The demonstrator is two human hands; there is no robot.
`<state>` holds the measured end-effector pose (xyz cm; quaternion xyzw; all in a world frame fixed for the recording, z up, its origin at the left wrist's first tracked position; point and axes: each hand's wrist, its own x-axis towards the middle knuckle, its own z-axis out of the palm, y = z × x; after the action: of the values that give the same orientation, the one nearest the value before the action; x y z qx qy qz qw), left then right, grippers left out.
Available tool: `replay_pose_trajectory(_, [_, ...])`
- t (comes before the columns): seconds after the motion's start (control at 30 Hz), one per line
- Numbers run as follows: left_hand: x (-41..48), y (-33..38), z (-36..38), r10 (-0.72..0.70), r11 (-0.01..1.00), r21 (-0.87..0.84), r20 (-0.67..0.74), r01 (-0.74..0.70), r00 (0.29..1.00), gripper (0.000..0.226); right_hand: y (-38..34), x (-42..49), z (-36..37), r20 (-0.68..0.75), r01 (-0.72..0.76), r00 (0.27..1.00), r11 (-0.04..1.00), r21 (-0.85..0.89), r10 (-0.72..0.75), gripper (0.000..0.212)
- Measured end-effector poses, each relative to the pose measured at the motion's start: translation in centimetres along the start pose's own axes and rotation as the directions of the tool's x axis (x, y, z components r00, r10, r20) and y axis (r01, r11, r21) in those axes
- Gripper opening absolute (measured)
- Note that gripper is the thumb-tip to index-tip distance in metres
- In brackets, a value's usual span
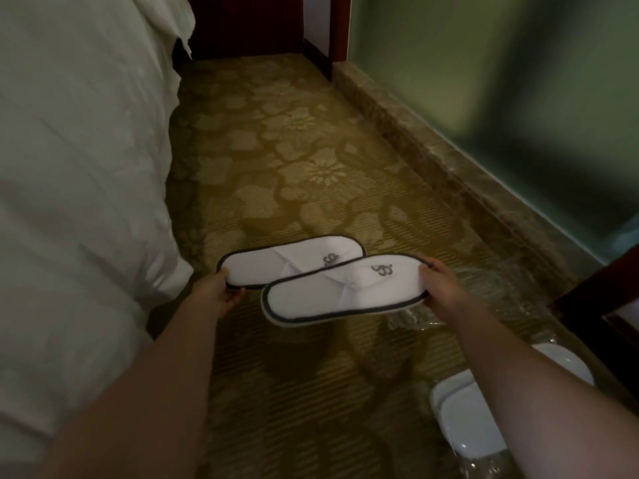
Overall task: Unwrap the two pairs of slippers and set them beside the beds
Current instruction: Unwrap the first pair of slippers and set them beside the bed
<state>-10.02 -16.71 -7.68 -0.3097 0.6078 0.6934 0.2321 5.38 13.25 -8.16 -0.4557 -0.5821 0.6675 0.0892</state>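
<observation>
White terry, edged in dark piping, fills both of the person's hands. The left hand pinches the heel end of the far slipper, thumb on top and fingers curled under its rim. The right hand grips the toe end of the near slipper the same way, fingers wrapped over the edge. Both slippers are already out of their wrapping, flat, logo side up, and the near one overlaps the far one's edge where they cross between the two hands. They hang low over the patterned carpet; I cannot tell whether either sole touches it yet.

Just beyond the right hand, crumpled clear plastic lies on the carpet, most likely the discarded wrapper. Nearer the person on that same side sits a second pair of slippers, apparently still under glossy film. Off the left hand, the white bedding of a bed drapes down close alongside.

So the step in hand looks like setting the first pair down by this bed. The next move calls for parting the two slippers so they no longer overlap, laying them side by side on the carpet close to the bedding, then letting go with both hands. The wrapped pair is still to do.
</observation>
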Motion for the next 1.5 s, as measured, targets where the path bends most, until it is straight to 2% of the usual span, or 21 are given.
replay_pose_trajectory(0.23, [1.0, -3.0, -2.5, -0.093, 0.994, 0.065, 0.011, 0.092, 0.996, 0.044, 2.3, 2.2, 2.3, -0.116, -0.105, 0.989, 0.986, -0.131, 0.090, 0.037])
replay_pose_trajectory(0.47, [1.3, -8.5, -6.6, -0.150, 0.987, 0.061, 0.000, 0.150, 0.989, 0.042, 4.0, 2.3, 6.3, -0.177, -0.077, 0.984, 0.962, -0.262, 0.030, 0.039])
replay_pose_trajectory(0.77, [1.9, -7.9, -10.5, -0.178, 0.896, 0.412, -0.008, 0.166, 0.984, 0.041, 5.4, 1.5, 10.8, 0.004, 0.064, 0.998, 0.984, -0.166, -0.064, 0.045])
replay_pose_trajectory(0.9, [2.2, -7.4, -11.9, -0.178, 0.834, 0.529, -0.015, 0.159, 0.984, 0.045, 5.3, 0.9, 13.0, 0.073, 0.158, 0.987, 0.966, -0.203, -0.146, 0.044])
replay_pose_trajectory(1.07, [2.3, -7.2, -12.3, -0.172, 0.771, 0.623, 0.004, 0.132, 0.985, 0.045, 5.4, 0.7, 15.7, 0.152, 0.267, 0.961, 0.922, -0.281, -0.232, 0.043])
replay_pose_trajectory(1.23, [2.8, -7.1, -12.5, -0.139, 0.707, 0.702, 0.021, 0.084, 0.990, 0.044, 6.9, 0.8, 16.8, 0.252, 0.223, 0.957, 0.924, -0.312, -0.145, 0.050])
replay_pose_trajectory(1.5, [3.7, -7.4, -12.9, -0.132, 0.648, 0.758, 0.013, 0.077, 0.991, 0.043, 7.4, 1.4, 15.9, 0.244, 0.264, 0.955, 0.854, -0.448, -0.167, 0.049])
